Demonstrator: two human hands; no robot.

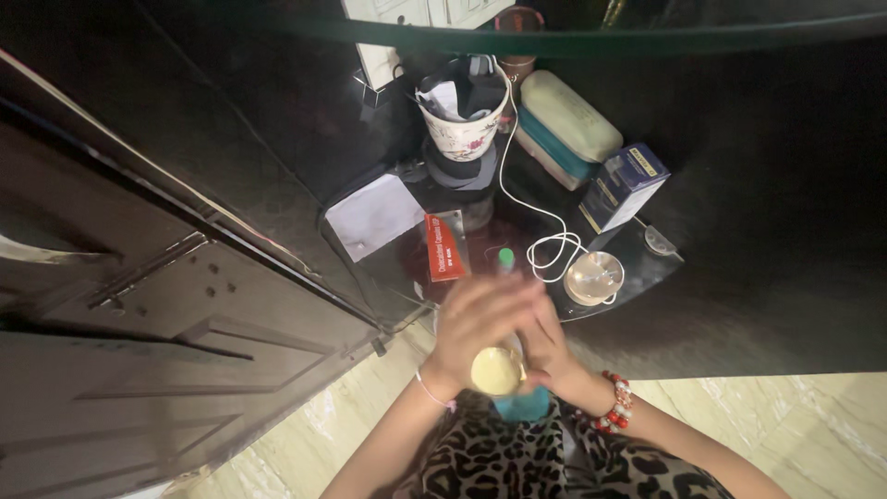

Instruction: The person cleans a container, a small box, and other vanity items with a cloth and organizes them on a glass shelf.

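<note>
Packages crowd the dark shelf (pixel 637 268) — orange-red box (pixel 443 247), blue carton (pixel 625 185), white card (pixel 374 215). Left hand (pixel 476 319) and right hand (pixel 547 344) curl together around a pale round jar (pixel 496 371) — blurred.

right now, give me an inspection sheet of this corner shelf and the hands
surface: dark glossy corner shelf, crowded
job's things: small round container of pale yellow stuff, held between both hands; green-capped item just above them
clutter: floral white mug stuffed with papers, orange flat packet, white paper, blue box, cream and teal cases, shallow metal bowl
grippers: left hand and right hand wrapped around the container
cables: white cord, looped by the bowl
surroundings: dark wooden door, pale tiled floor
</note>
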